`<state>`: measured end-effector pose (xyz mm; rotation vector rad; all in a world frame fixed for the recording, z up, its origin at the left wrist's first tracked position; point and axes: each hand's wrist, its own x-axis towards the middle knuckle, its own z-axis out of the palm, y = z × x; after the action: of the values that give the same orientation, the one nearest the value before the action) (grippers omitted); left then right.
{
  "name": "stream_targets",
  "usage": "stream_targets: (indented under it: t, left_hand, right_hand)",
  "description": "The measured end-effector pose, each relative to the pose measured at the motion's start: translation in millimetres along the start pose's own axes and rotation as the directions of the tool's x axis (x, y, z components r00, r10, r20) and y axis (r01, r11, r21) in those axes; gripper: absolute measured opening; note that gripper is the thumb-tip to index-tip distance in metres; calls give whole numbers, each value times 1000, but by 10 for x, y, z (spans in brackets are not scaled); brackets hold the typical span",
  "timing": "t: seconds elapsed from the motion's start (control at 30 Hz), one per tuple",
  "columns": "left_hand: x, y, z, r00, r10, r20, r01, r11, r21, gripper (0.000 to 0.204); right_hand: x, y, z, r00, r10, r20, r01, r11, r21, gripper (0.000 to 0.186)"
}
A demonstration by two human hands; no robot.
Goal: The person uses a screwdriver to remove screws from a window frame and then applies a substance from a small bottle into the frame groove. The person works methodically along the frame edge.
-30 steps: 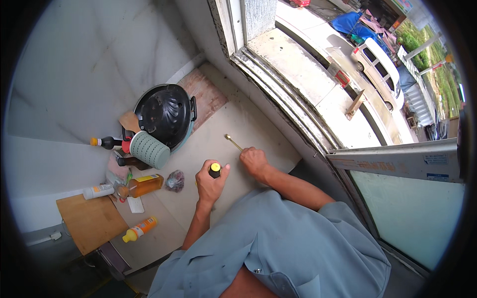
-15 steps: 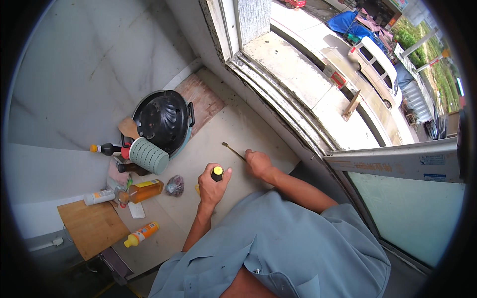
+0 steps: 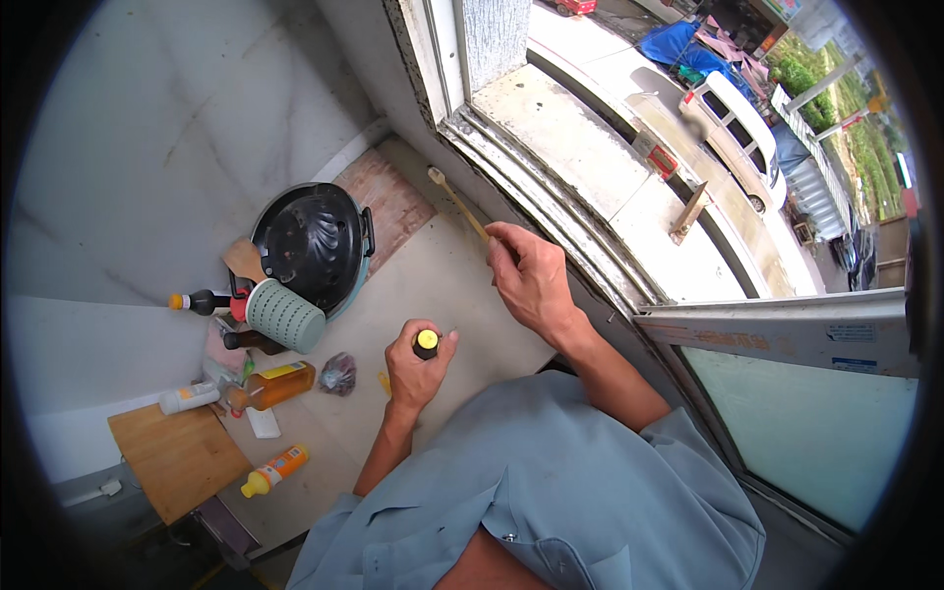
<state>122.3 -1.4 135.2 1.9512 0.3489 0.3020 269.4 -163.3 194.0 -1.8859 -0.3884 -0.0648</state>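
My left hand is wrapped round a dark bottle with a yellow cap, which I see from above. Most of the bottle is hidden in the fingers. Farther out and to the right, my right hand is closed on the end of a slim yellowish toothbrush. Its small pale head points up and left, near the window-side wall. Beside my left wrist lies a small yellow thing, partly covered. A knotted clear bag with dark contents rests on the counter just left of that hand.
At the left stand a black lidded pan, a tipped green perforated holder and several bottles, among them an amber oil bottle and an orange one. A wooden board sits lower left. The window frame borders the right.
My right hand has moved away from my body, lifting the toothbrush up and toward the window wall. The left hand keeps its hold on the bottle, almost in place.
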Motion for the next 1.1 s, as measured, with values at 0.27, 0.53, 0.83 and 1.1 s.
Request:
stream_targets:
  t: [0.27,0.53,0.83,1.1]
  left_hand:
    - [25,92,44,998,-7,59,7,1000,-4,29]
    - [10,15,61,998,7,66,-8,1000,14,29]
    - [43,31,54,998,0,67,0,1000,8,30]
    - [44,1,41,999,-14,51,13,1000,12,30]
  right_hand:
    - [592,-99,-474,973,161,-165,-174,983,-64,24]
    - [764,-132,-536,964,176,-200,-214,959,-186,28]
    - [1136,-203,-452,956,263,-129,-282,946,-162,29]
    - [1361,21,-178,959,245,-144,-259,962,-84,31]
